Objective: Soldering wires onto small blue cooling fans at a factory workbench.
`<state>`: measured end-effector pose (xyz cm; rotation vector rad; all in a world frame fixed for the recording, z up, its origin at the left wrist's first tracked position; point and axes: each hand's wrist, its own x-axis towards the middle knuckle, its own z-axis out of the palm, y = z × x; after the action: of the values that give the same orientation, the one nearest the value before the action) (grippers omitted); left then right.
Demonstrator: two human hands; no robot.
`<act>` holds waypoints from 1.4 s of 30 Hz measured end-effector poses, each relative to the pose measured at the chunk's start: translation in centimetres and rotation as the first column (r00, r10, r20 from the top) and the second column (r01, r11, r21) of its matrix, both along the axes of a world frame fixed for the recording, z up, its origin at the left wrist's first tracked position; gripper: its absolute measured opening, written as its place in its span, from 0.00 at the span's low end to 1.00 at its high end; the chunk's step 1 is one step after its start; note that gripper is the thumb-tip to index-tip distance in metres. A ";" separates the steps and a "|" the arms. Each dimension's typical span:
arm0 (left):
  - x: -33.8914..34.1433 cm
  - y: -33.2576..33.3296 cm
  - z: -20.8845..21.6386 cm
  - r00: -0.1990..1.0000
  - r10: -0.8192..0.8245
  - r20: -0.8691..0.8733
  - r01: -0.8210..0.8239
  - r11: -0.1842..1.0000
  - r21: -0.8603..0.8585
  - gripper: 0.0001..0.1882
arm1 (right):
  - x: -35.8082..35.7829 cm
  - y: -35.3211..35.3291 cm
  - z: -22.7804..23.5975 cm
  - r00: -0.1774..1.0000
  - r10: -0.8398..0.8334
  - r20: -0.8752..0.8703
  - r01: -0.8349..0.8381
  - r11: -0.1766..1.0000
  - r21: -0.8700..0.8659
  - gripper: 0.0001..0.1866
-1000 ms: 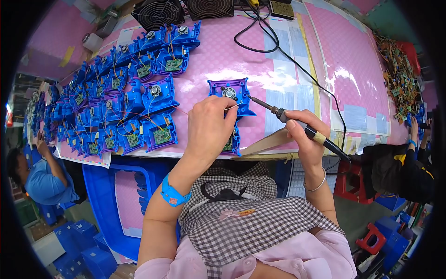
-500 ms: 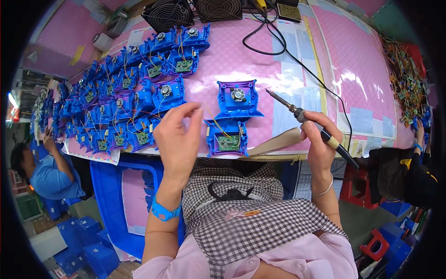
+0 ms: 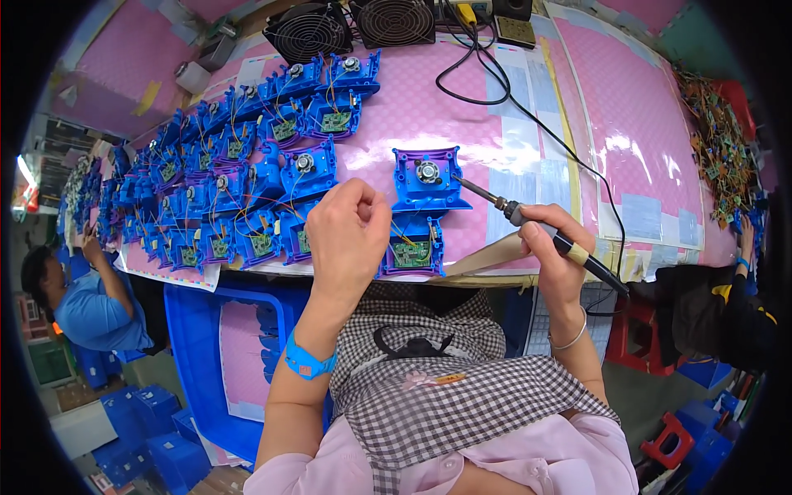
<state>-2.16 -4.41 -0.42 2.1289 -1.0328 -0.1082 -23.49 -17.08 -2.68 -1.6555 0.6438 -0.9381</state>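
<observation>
My right hand grips a soldering iron like a pen, its tip at the right edge of an opened blue plastic housing. A round speaker sits in the housing's far half. In the near half lies a green circuit board with thin wires. My left hand, left of this housing, is closed with thumb and fingers together; whatever is between the fingertips is hidden. It partly covers the near half and a neighbouring housing.
Rows of similar blue housings fill the table's left side. Two black fans stand at the back. A black cable curves along the right. A brown flap lies by the front edge. Other people work at far left and right.
My left hand has moved right, closer to the opened housing, with its fingers more curled. The soldering iron has come left and slightly nearer me, bringing its tip to the housing's right edge.
</observation>
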 end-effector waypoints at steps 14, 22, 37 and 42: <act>-0.7 -2.1 -1.9 0.976 -0.107 -0.190 0.089 0.991 -0.100 0.07 | 2.3 0.3 0.0 0.995 0.060 -0.079 -0.067 0.993 -0.096 0.09; -0.5 -2.2 -2.1 0.978 -0.137 -0.159 0.121 0.987 -0.106 0.07 | 2.8 0.3 0.0 0.995 0.048 -0.084 -0.053 0.997 -0.060 0.09; -0.5 -2.3 -2.0 0.973 -0.145 -0.180 0.131 0.988 -0.087 0.07 | 1.1 0.1 0.7 0.997 -0.073 0.008 0.073 0.996 0.046 0.10; -0.6 -2.4 -2.0 0.970 -0.155 -0.189 0.133 0.983 -0.127 0.06 | 0.9 0.1 -0.1 0.981 -0.156 0.119 0.152 0.987 0.044 0.12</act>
<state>-2.71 -6.81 -2.42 1.8965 -1.0484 -0.3183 -22.63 -16.94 -2.81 -1.5203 0.7081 -1.1244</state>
